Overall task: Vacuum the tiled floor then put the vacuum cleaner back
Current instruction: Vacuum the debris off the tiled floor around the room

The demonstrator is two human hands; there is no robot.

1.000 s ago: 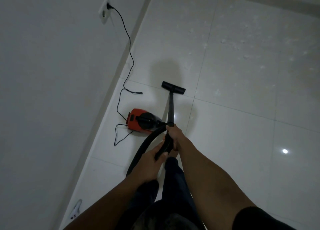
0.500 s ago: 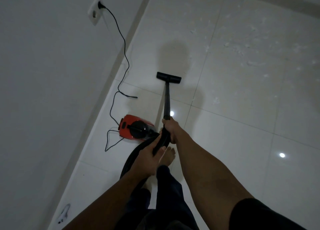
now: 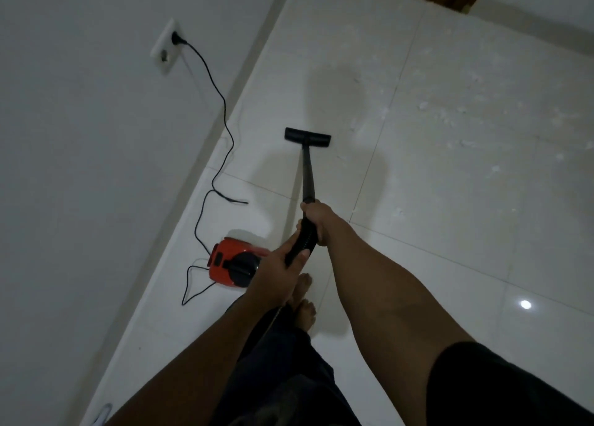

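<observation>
The right hand (image 3: 316,221) grips the wand (image 3: 308,175) high and the left hand (image 3: 276,271) wraps its lower end, likely for leverage steering the floor nozzle (image 3: 307,136), flat on the tiled floor (image 3: 450,265), toward white scraps (image 3: 443,117), the red canister vacuum (image 3: 234,263) near the wall (image 3: 80,168)

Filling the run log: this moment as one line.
phase: vacuuming | left grip, right grip: holding wand | nozzle: on floor | debris: ahead-right | canister: near wall, plugged in
</observation>
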